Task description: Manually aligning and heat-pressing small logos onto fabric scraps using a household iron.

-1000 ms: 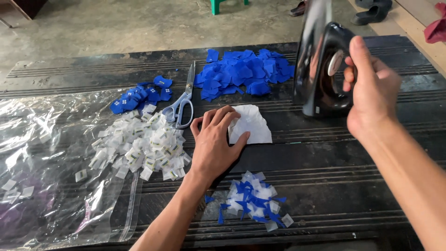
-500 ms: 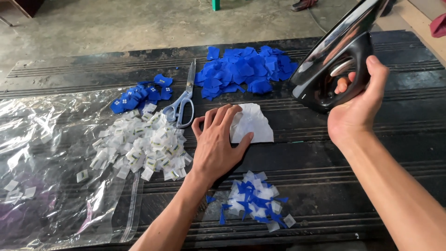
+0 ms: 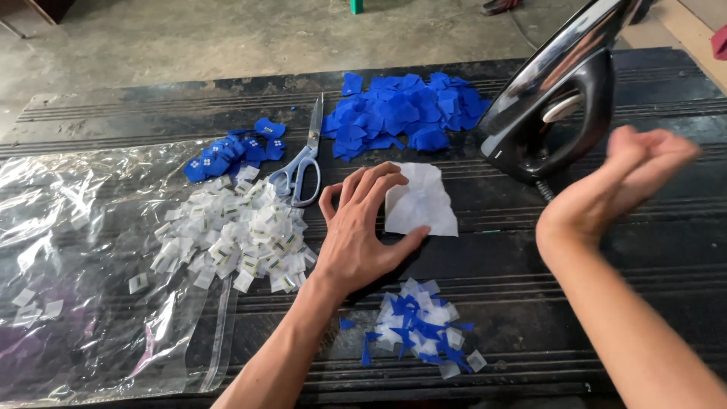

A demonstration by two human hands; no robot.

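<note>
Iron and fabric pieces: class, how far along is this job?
Done: a small blue-and-white pile lies in front, and the iron stands aside. In hand: the left hand touches the white sheet; the right hand is empty. Left: the blue pieces and white labels lie in heaps.

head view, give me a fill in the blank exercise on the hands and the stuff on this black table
1. The left hand presses its fingers on a white sheet that lies just in front of the pile of ____ fabric pieces.
2. The pair of ____ lies between the two blue piles.
3. The right hand is ____, holding nothing.
4. The black ____ stands tilted at the table's right end.

Missing words: blue; scissors; empty; iron
</note>
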